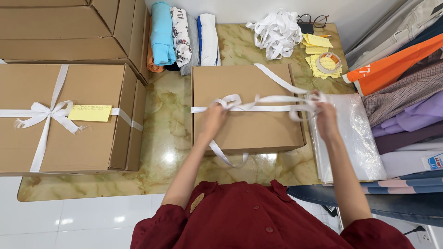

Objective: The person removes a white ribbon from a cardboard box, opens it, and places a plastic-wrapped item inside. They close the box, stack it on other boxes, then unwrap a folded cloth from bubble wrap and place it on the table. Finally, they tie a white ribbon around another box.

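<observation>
A flat brown cardboard box (258, 133) lies on the marble table (166, 138) in front of me. White ribbon (270, 99) is wrapped across its lid, with a loose end hanging over the near edge. My left hand (213, 116) pinches a loop of the ribbon near the box's left part. My right hand (323, 113) grips the ribbon at the box's right edge and holds it taut between both hands.
A tied cardboard box with a yellow note (69, 115) sits at left, under more boxes (69, 27). Folded clothes (182, 37) lie behind. A ribbon heap (277, 32), yellow notes, a tape roll (328, 62), glasses, clear plastic bags (355, 138) and stacked garments (406, 92) lie right.
</observation>
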